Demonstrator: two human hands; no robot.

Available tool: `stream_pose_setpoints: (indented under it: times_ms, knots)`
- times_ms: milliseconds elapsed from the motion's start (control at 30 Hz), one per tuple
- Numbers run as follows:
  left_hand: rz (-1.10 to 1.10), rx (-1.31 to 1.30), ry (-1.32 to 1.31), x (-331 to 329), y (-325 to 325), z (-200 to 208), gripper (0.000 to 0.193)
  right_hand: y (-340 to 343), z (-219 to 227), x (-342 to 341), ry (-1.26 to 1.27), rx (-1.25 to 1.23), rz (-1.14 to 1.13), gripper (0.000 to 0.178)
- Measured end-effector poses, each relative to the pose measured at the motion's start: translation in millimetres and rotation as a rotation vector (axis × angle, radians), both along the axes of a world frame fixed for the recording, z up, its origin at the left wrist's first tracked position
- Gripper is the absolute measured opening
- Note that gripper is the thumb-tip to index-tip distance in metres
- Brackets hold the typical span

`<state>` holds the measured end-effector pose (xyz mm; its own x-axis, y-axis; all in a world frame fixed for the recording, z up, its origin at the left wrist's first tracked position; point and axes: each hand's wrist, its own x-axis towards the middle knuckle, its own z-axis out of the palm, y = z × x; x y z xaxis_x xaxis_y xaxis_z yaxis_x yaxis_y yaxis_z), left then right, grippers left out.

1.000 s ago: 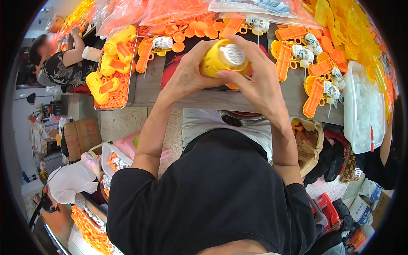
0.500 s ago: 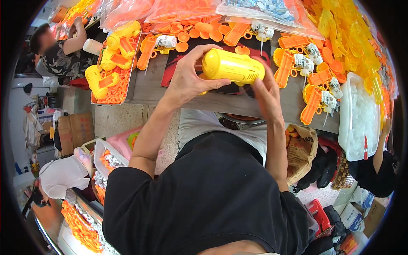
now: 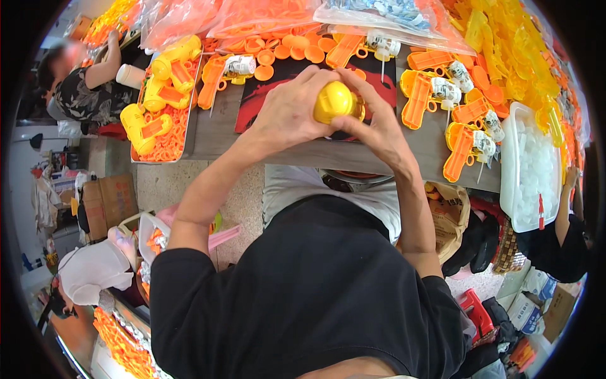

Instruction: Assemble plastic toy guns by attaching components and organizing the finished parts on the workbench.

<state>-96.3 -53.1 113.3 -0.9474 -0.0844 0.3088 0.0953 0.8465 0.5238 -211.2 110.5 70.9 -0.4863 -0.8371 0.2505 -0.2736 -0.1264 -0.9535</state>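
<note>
A rounded yellow plastic toy gun body [image 3: 332, 102] is held above the front part of the table, one domed end turned toward me. My left hand [image 3: 287, 112] wraps its left side, the fingers closed over the far side. On the other side, my right hand [image 3: 384, 131] grips it with the thumb across the near end and fingers behind. Much of the body is hidden by both hands. Beneath them lies a red and black mat [image 3: 251, 104]. Half-built orange and yellow toy guns [image 3: 417, 101] with white cylinders and wires lie on the right.
At left, a tray [image 3: 185, 142] holds orange rings and several yellow toy guns [image 3: 144, 129]. A white bin [image 3: 512, 183] of translucent pieces stands at the right edge, beside a heap of yellow shells [image 3: 505, 57]. Plastic bags [image 3: 265, 19] and orange discs [image 3: 265, 57] line the back.
The yellow toy gun body has turned from lying sideways to end-on toward me. My left hand has shifted over its side, and my right hand has moved inward around it.
</note>
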Motion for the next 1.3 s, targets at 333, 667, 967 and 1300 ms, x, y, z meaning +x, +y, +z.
stream_pose_setpoints:
  times_ms: [333, 667, 967, 1300]
  knots:
    - [-0.19, -0.084, 0.093, 10.8, -17.9, 17.8, 0.086, 34.4, 34.6, 6.4, 0.087, 0.208, -0.153, 0.077]
    - [-0.191, 0.927, 0.022, -6.4, -37.7, -16.1, 0.072, 40.6, -12.4, 18.4, -0.001, -0.017, -0.207, 0.066]
    - [-0.193, 1.032, 0.072, -16.1, -36.7, -37.1, 0.076, 42.0, -26.8, 29.1, -0.064, -0.05, -0.226, 0.053]
    - [-0.206, 1.033, 0.132, -22.0, -47.5, -54.9, 0.058, 41.6, -36.0, 23.0, -0.31, -0.151, -0.221, 0.043]
